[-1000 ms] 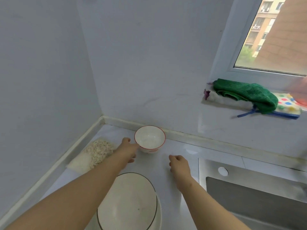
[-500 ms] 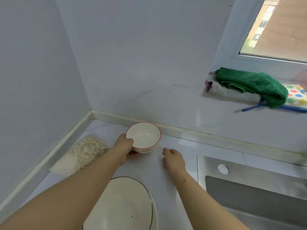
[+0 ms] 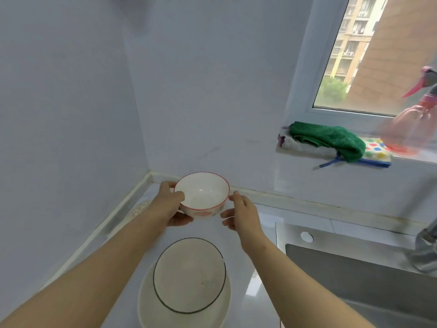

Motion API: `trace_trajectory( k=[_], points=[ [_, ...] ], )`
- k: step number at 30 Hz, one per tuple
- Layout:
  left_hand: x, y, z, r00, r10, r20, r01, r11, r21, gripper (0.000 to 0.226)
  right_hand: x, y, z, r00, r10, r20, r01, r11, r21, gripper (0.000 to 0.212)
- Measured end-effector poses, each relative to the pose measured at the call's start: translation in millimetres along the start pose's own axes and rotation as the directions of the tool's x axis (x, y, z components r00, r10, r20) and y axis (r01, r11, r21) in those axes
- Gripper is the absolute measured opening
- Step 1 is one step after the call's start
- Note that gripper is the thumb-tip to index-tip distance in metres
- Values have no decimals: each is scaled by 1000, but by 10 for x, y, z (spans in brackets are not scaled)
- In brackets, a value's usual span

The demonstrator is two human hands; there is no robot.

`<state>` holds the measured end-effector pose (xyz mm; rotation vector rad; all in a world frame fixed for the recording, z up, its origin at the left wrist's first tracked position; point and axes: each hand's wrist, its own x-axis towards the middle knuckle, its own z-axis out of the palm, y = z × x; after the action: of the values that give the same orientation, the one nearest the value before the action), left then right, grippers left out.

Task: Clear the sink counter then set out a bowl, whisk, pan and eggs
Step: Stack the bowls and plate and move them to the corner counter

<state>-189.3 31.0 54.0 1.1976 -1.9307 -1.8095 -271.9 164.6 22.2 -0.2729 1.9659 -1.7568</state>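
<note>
Pale walls meet in a corner above a glossy white surface (image 3: 262,216). Two bowls are in view. Nearest stands one big bowl (image 3: 189,275) with a dark rim, resting on the surface between the two forearms.

Beyond it, the left hand (image 3: 168,207) grips the one small bowl (image 3: 202,194), which has a red rim. The thumb is hooked over the near-left rim and the fingers (image 3: 182,220) are curled under the base, so the small bowl is held clear of the surface and tilted a little toward the camera, over the back corner.

The right hand (image 3: 241,213) holds nothing. Its fingers are loosely spread and curved toward the bowl's right side, with the index tip just beside the rim and the thumb near the lower wall. Whether either one touches the bowl I cannot tell.

Behind the left forearm, one bag of oats (image 3: 139,208) shows only in part, against the left wall.

To the right lies one steel sink (image 3: 354,268), with one round white cap (image 3: 306,236) on its rim and one blurred tap (image 3: 425,252) at the frame's edge.

Farther back, on the sill (image 3: 413,159), one green cloth (image 3: 331,140) lies folded on a white and dotted cloth (image 3: 376,150), beside one blurred pink spray bottle (image 3: 413,124). One window (image 3: 369,55) stands above them.
</note>
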Motion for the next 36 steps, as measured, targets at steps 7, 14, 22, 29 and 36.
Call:
trace_trajectory(
  k=[7,14,22,29,36],
  points=[
    [-641,-235,-255,994,94,-55,-84,983,161,19,-627,-166,32,990,-78,120,98,979,-177,22],
    [-926,-606,-267,995,79,-56,-66,976,209,15,-916,170,47,987,-62,147,124,875,-469,36],
    [-930,-946,-218,979,169,-116,-109,909,401,12,-1019,361,32,985,-28,171,142,690,-710,35],
    [-880,-1019,-153,956,254,-148,-92,736,671,8,-1024,423,46,987,-6,160,131,606,-784,30],
    [-833,-1029,-99,950,274,-151,-48,604,795,8,-1007,488,69,989,-12,151,129,586,-800,36]
  ],
)
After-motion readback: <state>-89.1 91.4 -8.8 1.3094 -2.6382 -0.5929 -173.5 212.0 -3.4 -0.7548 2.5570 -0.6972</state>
